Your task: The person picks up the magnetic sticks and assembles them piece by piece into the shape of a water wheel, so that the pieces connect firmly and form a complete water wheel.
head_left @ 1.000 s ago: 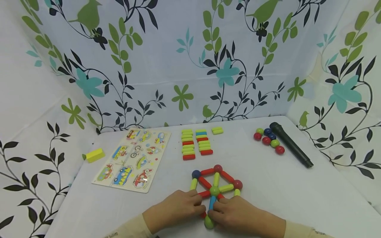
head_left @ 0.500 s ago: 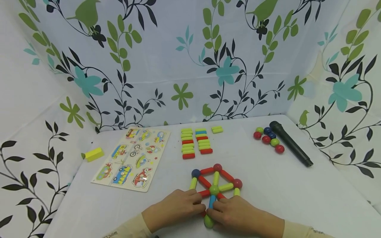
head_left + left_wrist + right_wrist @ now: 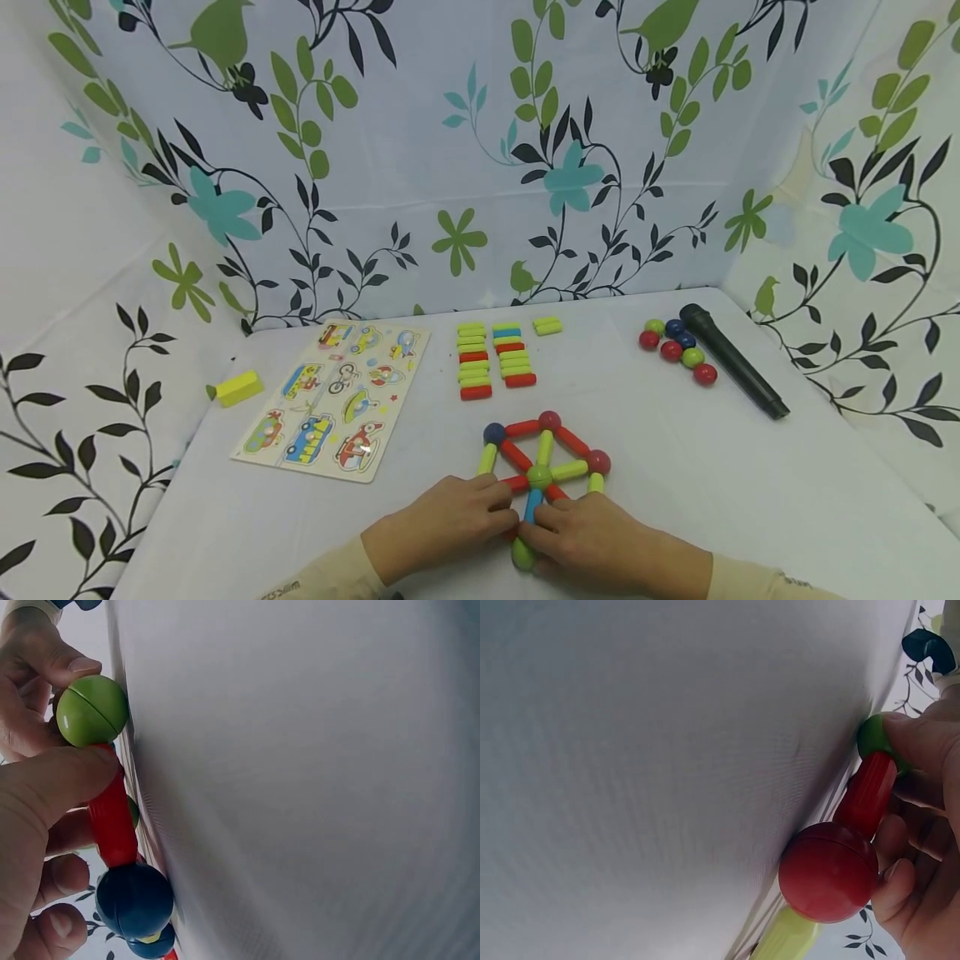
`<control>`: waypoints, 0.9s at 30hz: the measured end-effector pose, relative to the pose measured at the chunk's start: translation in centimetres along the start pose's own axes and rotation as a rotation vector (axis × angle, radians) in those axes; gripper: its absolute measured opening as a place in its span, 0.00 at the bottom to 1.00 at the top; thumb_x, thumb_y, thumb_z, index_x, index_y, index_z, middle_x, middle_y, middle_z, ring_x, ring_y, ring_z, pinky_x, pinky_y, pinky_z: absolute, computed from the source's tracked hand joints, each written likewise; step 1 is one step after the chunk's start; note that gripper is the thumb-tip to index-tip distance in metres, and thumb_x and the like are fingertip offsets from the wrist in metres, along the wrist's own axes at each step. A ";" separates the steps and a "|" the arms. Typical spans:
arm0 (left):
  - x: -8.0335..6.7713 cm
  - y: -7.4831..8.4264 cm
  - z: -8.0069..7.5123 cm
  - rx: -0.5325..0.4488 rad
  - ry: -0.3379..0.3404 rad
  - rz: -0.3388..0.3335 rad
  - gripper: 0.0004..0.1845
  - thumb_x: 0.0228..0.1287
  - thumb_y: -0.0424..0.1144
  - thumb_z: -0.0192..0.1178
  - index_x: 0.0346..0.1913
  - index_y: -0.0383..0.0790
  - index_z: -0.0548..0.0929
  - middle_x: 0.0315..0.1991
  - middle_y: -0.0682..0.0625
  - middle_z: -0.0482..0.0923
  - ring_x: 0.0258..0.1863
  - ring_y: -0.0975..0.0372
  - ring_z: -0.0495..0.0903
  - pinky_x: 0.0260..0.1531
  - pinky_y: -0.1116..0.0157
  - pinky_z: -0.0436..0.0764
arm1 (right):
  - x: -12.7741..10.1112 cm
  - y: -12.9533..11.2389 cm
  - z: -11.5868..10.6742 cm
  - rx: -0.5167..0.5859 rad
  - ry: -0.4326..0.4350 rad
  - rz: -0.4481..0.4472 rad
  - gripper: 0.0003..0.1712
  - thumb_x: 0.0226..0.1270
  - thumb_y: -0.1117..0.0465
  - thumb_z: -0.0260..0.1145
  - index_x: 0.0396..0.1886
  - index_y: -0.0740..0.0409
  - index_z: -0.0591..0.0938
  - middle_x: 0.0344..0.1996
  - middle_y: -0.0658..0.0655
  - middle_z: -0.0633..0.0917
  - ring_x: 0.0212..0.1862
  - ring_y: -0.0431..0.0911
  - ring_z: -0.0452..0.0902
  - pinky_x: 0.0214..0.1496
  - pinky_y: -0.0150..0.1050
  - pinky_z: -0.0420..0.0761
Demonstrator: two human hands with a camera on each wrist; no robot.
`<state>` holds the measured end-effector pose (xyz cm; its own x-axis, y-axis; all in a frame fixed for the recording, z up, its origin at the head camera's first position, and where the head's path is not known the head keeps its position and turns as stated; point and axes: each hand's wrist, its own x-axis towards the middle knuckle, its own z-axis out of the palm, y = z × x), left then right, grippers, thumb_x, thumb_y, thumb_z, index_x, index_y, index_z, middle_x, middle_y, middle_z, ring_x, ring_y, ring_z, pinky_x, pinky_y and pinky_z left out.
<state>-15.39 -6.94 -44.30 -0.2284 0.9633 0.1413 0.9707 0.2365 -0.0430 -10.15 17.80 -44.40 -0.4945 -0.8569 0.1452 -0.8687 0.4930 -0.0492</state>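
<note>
Left hand (image 3: 442,525) pinching short red plastic rod (image 3: 112,821); right hand (image 3: 600,542) gripping green plastic ball (image 3: 522,556) of flat rod-and-ball frame (image 3: 542,467) lying on white table (image 3: 750,483).

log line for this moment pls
left hand: pinches red rod | right hand: grips red rod by green ball | stick-and-ball frame: flat on table

Both forearms reach in from the near edge, the left hand (image 3: 442,523) and right hand (image 3: 592,542) lying knuckles-up, fingers curled, fingertips almost meeting.
</note>
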 end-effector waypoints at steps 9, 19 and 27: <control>0.3 0.0 -0.1 -0.024 -0.059 -0.017 0.09 0.69 0.47 0.67 0.50 0.56 0.86 0.39 0.63 0.80 0.37 0.73 0.73 0.31 0.85 0.70 | 0.1 -0.2 0.0 -0.024 0.019 0.051 0.21 0.69 0.40 0.68 0.53 0.46 0.82 0.32 0.41 0.78 0.28 0.30 0.65 0.23 0.16 0.53; 0.2 -0.3 0.0 -0.042 -0.046 -0.033 0.08 0.69 0.45 0.67 0.49 0.56 0.87 0.42 0.63 0.83 0.41 0.73 0.79 0.34 0.83 0.74 | 0.4 -0.2 0.0 -0.020 0.008 0.093 0.24 0.69 0.38 0.67 0.54 0.48 0.82 0.34 0.41 0.79 0.28 0.30 0.66 0.23 0.16 0.55; 0.0 -0.3 -0.1 -0.037 -0.023 -0.049 0.10 0.69 0.44 0.67 0.51 0.55 0.87 0.41 0.62 0.82 0.38 0.72 0.78 0.30 0.83 0.73 | 0.7 -0.6 -0.5 -0.049 0.016 0.110 0.24 0.69 0.39 0.67 0.54 0.48 0.83 0.33 0.42 0.80 0.28 0.31 0.68 0.23 0.17 0.54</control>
<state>-15.63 -7.05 -44.23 -0.2767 0.9535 0.1195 0.9604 0.2787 -0.0002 -9.99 17.00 -43.79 -0.5860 -0.7948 0.1577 -0.8064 0.5911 -0.0173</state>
